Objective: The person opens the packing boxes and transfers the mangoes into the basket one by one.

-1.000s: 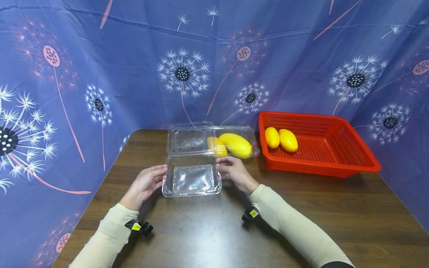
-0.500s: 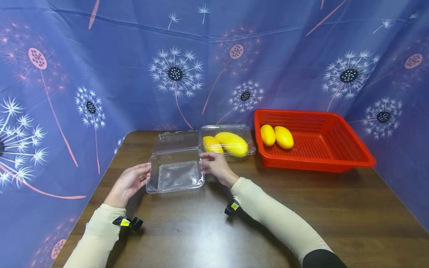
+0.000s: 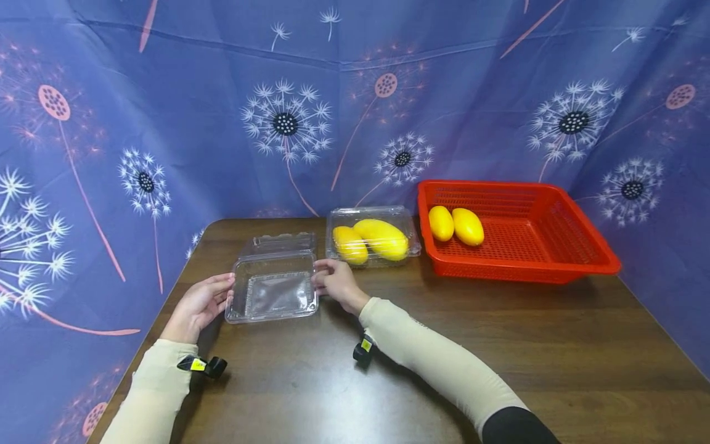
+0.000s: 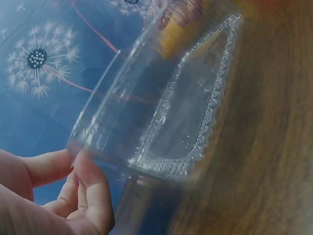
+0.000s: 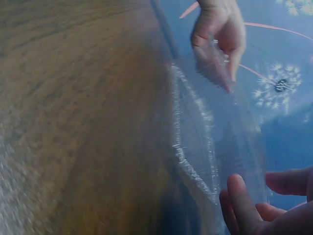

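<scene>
Left of centre over the brown wooden table (image 3: 416,382), I've got a clear plastic hinged box (image 3: 277,290), lid folded back on the far side, left hand (image 3: 195,305) pinching its left rim, right hand (image 3: 339,285) pinching the right. My read: positioning step, so next probably calls for settling it level, then letting go. Yellow stickers (image 3: 198,365) on the wrists have markings, too tiny to read; no brands I can spot.

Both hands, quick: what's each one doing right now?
Left hand: pinching the left edge of the open clear plastic container.
Right hand: pinching the same container's right edge.
</scene>
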`<state>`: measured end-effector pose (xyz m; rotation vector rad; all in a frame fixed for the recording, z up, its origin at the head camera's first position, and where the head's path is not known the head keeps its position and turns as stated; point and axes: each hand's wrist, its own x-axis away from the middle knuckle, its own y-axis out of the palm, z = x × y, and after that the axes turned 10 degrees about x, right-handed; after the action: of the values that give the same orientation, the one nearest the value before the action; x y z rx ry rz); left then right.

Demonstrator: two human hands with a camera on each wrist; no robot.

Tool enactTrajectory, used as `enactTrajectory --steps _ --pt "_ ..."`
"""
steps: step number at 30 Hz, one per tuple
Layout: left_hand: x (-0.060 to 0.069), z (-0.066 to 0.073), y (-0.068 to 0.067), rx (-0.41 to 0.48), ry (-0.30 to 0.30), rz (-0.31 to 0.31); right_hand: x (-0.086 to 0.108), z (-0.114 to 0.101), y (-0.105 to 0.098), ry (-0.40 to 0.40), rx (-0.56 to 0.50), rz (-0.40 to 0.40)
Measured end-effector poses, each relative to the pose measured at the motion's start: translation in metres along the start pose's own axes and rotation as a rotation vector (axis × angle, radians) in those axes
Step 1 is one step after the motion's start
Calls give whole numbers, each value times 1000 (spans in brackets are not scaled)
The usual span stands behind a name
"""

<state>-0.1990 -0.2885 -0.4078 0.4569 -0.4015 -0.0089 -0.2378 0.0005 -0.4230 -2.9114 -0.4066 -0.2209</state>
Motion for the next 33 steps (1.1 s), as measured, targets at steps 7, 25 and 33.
enactTrajectory --steps 7,25,33 --pt "-9 5 -6 -11 -9 94 -6 5 14 5 30 6" --pt "-23 25 -12 18 28 177 -21 -5 37 13 -42 43" --pt "-21 24 -13 -28 64 243 -25 -5 40 7 -4 21"
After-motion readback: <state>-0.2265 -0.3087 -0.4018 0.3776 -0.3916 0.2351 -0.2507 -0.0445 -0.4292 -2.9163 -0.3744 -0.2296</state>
